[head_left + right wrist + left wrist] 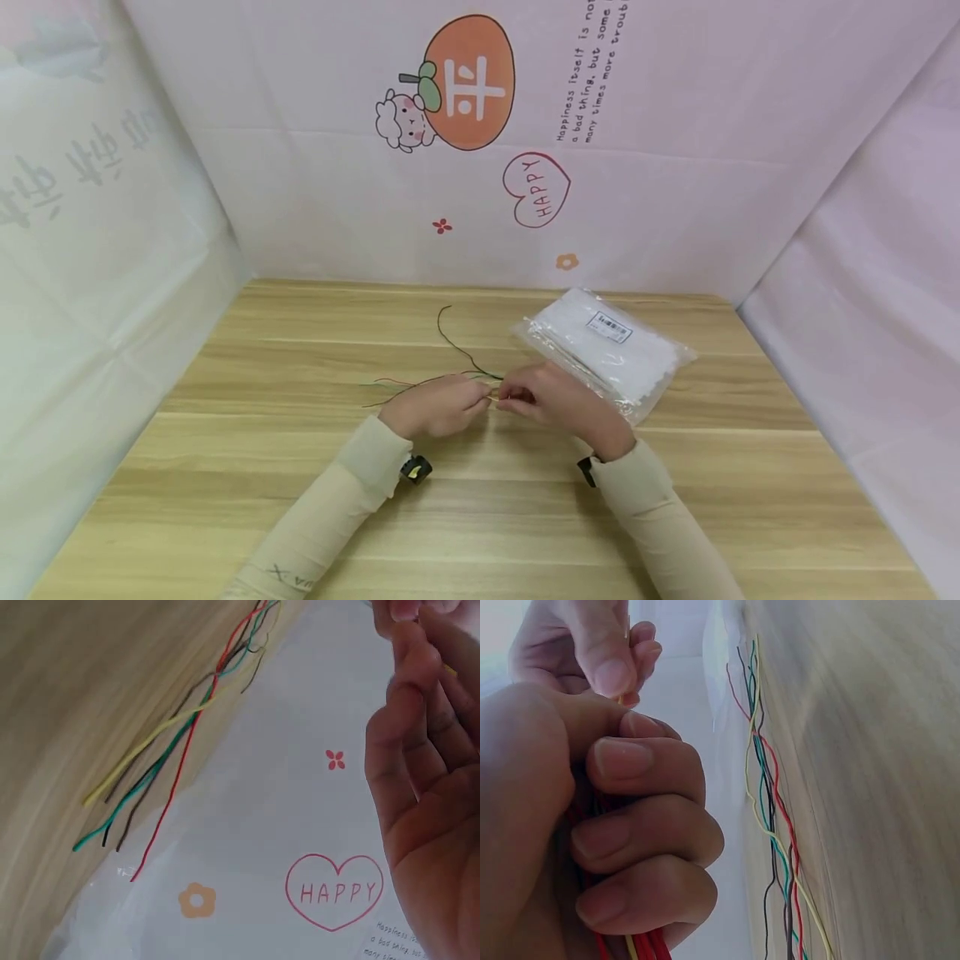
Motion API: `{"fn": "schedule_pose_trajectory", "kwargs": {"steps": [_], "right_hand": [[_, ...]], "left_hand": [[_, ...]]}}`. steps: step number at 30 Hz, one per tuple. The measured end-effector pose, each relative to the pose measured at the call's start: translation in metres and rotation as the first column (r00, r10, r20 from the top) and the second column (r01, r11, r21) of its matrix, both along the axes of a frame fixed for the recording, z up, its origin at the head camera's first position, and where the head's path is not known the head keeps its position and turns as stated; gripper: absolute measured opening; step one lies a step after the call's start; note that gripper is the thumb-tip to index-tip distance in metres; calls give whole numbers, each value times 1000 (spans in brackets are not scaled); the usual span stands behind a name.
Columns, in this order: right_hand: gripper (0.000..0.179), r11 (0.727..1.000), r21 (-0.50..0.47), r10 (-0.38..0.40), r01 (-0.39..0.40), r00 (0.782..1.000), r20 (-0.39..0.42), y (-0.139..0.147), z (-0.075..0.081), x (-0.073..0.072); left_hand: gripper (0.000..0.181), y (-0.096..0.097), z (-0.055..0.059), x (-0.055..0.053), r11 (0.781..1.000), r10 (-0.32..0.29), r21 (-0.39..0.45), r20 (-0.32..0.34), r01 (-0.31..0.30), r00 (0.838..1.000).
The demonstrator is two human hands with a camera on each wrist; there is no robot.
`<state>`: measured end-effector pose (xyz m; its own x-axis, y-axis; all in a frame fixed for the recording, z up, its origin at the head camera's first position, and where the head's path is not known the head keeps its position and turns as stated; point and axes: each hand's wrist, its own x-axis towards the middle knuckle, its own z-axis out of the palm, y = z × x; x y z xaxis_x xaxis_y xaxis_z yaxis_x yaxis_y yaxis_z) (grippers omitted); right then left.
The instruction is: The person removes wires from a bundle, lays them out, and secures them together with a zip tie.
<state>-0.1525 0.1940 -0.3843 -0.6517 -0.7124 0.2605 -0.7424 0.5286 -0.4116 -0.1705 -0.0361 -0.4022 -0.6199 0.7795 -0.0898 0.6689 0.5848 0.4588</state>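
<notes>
My left hand (441, 406) curls its fingers round a bundle of thin wires, mostly red (656, 946) with a yellow one (631, 948) among them, as the left wrist view shows. Close beside it, my right hand (551, 396) pinches a thin yellow wire (620, 699) that comes out at the top of the left fist. The two hands' fingertips nearly meet over the middle of the table. Past the hands lie several loose wavy wires in red (180, 776), green (139, 796), yellow (127, 765) and black, crossing one another.
A clear plastic bag (652, 358) with white contents and a barcode label (609, 327) lies behind my right hand. The wooden table (495, 533) ends at printed white cloth (300, 183) at the back and sides. One dark wire (453, 343) curves toward the back.
</notes>
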Motion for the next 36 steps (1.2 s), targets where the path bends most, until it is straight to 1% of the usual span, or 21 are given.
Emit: {"fn": "schedule_pose_trajectory", "kwargs": {"steps": [2,4,8,10,13,17,22,27,29,32,34,36], "right_hand": [[5,1000,18,-22,23,1000,-21,0,-1,0],[6,997,41,-60,61,998,-36,3,-2,-1],[9,989,58,-138,139,990,-15,14,-2,-5],[9,987,45,-155,155,988,-3,20,-1,-7],[10,987,25,-159,159,987,-18,27,-1,-11],[10,986,15,-168,169,985,-41,34,-4,-15],[8,985,-6,-174,174,984,-27,37,-3,-14],[7,986,2,-166,166,985,-36,40,-2,-13],[7,985,12,-171,172,984,-41,41,-2,-13],[8,981,19,-191,193,980,-50,43,-1,-14],[9,980,7,-199,200,979,-45,44,0,-14],[10,978,-5,-208,208,977,-37,46,0,-14]], "left_hand": [[34,-1,1,1,1000,5,9,9,-5,1000],[32,-3,2,1,1000,16,12,-2,-16,1000],[30,-8,4,0,999,35,39,5,-35,999],[30,-10,5,0,997,31,63,25,-32,999],[31,-10,8,-1,996,14,87,41,-18,999],[32,-11,7,-4,996,4,93,44,-8,999],[33,-11,8,-4,995,3,101,69,-10,998],[37,-12,8,-4,993,-8,121,84,-2,996],[39,-14,9,-5,991,-1,132,101,-13,995],[42,-16,9,-5,987,13,156,145,-36,989],[43,-18,8,-6,984,26,168,177,-56,984],[44,-21,7,-8,981,23,183,195,-59,981]]}}
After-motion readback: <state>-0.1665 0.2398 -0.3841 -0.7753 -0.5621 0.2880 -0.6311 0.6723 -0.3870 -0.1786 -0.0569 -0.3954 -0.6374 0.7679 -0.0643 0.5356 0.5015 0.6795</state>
